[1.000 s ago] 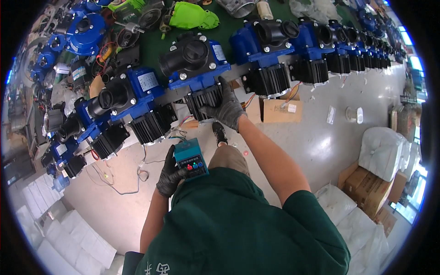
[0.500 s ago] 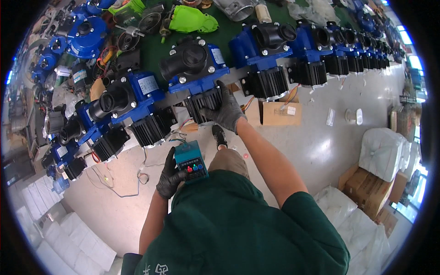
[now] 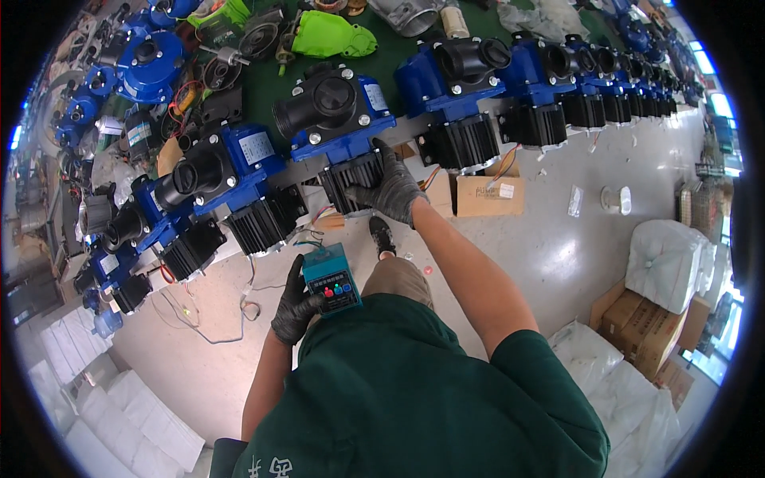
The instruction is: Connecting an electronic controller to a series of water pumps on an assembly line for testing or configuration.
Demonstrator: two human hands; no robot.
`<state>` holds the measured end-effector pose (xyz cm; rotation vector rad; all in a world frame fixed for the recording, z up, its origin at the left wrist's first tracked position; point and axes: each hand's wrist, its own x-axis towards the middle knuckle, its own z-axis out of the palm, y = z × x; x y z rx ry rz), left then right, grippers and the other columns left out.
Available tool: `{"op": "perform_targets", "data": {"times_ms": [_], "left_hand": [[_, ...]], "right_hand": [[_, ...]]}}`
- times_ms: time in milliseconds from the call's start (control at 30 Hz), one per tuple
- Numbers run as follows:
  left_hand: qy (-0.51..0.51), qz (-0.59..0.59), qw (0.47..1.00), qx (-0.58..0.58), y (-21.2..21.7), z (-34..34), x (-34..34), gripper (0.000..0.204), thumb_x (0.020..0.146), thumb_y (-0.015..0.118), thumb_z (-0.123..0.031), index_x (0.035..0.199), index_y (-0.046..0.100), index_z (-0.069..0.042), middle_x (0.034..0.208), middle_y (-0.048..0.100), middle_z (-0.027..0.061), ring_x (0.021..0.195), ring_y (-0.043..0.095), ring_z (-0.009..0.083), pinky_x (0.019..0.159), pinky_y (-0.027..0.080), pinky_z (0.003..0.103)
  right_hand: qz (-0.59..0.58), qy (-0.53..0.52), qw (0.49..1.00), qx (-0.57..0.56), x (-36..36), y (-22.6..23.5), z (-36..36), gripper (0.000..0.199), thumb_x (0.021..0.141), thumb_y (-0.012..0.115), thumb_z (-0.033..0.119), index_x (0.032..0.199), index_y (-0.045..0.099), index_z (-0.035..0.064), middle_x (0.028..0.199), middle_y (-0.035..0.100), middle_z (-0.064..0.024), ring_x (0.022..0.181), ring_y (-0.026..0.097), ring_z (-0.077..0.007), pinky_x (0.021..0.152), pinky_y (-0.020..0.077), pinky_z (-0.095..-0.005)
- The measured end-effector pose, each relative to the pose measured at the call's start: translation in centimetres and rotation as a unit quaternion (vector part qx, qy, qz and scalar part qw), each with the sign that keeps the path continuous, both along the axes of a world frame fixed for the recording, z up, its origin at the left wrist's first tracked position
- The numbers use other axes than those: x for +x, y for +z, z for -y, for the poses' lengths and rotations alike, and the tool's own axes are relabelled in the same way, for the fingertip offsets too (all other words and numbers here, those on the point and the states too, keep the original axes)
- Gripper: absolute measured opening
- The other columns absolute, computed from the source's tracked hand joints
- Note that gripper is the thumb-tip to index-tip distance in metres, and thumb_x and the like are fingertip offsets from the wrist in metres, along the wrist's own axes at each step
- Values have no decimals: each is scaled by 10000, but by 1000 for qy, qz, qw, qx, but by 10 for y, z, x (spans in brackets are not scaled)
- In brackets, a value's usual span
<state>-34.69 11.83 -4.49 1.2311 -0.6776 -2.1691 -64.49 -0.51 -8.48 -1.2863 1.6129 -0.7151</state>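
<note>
My left hand (image 3: 296, 312), in a black glove, holds a teal control box (image 3: 325, 259) close to my body. The box has a dark panel with red, teal and blue buttons. Its cable leaves from the far end. My right hand (image 3: 390, 191), gloved too, grips the right side of a finned black motor (image 3: 344, 185) under a blue pump (image 3: 343, 143). Its thumb lies across the fins and its index finger points up the side; the other fingers are hidden. A black pipe fitting (image 3: 331, 99) tops this pump.
Similar blue pumps (image 3: 458, 95) line the bench edge on both sides. Behind them lie a green plastic cover (image 3: 335, 36) and mixed parts. Loose wires (image 3: 231, 338) trail over the floor. A cardboard box (image 3: 490, 197) stands below the bench; wrapped white packages (image 3: 665, 263) are at right.
The view has shifted very slightly. Both hands keep their places on the control box and the motor.
</note>
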Motion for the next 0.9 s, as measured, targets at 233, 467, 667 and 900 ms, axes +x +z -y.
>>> {"op": "perform_targets", "data": {"times_ms": [233, 467, 667, 900], "left_hand": [[-12, -17, 1000, 7, 8, 3, -2, 1163, 708, 890, -257, 1587, 133, -166, 1495, 416, 168, 1346, 467, 349, 1056, 475, 498], [3, -24, 1000, 19, 19, 7, -8, 1141, 703, 890, -207, 1580, 162, -167, 1498, 414, 155, 1345, 471, 336, 1070, 470, 490], [4, -24, 1000, 19, 15, 6, -6, 1141, 703, 887, -193, 1581, 160, -176, 1501, 411, 154, 1347, 468, 337, 1073, 468, 499], [-4, -4, 1000, 9, 9, 4, -1, 1194, 689, 901, -273, 1589, 123, -172, 1493, 408, 198, 1347, 459, 373, 1054, 473, 500]], "right_hand": [[4, 1, 1000, 9, 1, 2, 0, 1184, 693, 903, 205, 1536, 93, 13, 1338, 555, -147, 1217, 545, -230, 1086, 418, -343], [13, 3, 1000, 17, -1, 0, 0, 1168, 704, 893, 202, 1536, 94, 17, 1368, 525, -146, 1237, 530, -235, 1099, 409, -349], [41, 4, 998, 37, 0, 7, 1, 1182, 705, 893, 201, 1539, 75, 20, 1382, 513, -144, 1252, 518, -232, 1107, 401, -355], [52, -9, 998, -18, -2, -18, -1, 1192, 658, 910, 348, 1532, 168, 21, 1378, 530, -190, 1265, 521, -308, 1114, 389, -383]]}}
